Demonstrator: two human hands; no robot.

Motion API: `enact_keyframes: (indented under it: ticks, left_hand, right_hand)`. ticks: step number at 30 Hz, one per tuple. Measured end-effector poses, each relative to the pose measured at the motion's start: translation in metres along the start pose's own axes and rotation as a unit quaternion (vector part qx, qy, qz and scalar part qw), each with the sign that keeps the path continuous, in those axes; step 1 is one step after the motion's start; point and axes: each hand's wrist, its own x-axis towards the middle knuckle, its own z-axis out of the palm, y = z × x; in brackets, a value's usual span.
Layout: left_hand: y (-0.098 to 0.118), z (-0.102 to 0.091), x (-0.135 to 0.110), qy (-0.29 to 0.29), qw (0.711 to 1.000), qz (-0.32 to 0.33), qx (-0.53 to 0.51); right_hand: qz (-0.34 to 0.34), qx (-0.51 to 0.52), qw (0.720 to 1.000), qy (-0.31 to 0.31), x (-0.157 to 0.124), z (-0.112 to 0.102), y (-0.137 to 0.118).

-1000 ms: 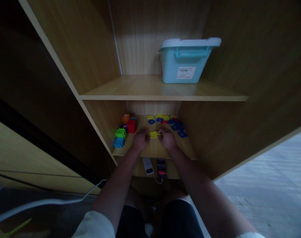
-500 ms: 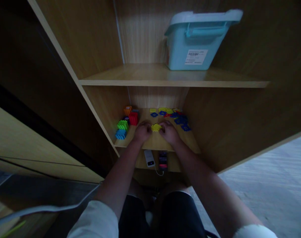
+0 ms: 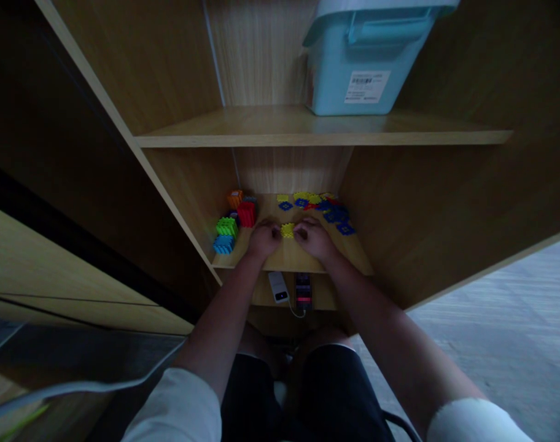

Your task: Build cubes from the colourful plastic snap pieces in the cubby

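Between my two hands is a yellow toothed building tile point(image 3: 287, 231), just over the middle shelf board. My left hand point(image 3: 264, 238) pinches its left edge with curled fingers. From the other side, my right hand point(image 3: 314, 238) grips the right edge between thumb and fingers. Flat blue tiles point(image 3: 338, 215) lie in a loose pile with yellow and red ones behind and right of my right hand. To the left of my left hand stand a red block point(image 3: 247, 214), a green block point(image 3: 227, 227), a light blue block point(image 3: 224, 244) and an orange block point(image 3: 235, 198).
A light blue lidded bin point(image 3: 353, 67) rests on the upper shelf point(image 3: 261, 132). Wooden cabinet walls enclose both sides. Below the middle shelf point(image 3: 293, 261) lie a white power bank point(image 3: 278, 285) and a phone point(image 3: 303, 291), joined by a cable.
The camera view has shifted slightly, so the shelves and bin sit higher in the picture. Both hands still hold the yellow tile, which appears narrower and slightly turned.
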Motion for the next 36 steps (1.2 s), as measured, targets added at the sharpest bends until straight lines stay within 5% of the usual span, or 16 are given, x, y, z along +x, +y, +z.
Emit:
enact_keyframes:
  ticks: [27,36]
  left_hand:
    - [0.0065,-0.0067,-0.002,0.01,0.997,-0.067,0.029]
    - [0.0029,-0.0055,-0.0024,0.024,0.999,-0.018,-0.032]
  right_hand:
    - [0.018,0.029,0.999,-0.039,0.0004,-0.0046,-0.0062]
    - [0.032,-0.006,0.999,-0.02,0.0006,-0.0039,-0.0051]
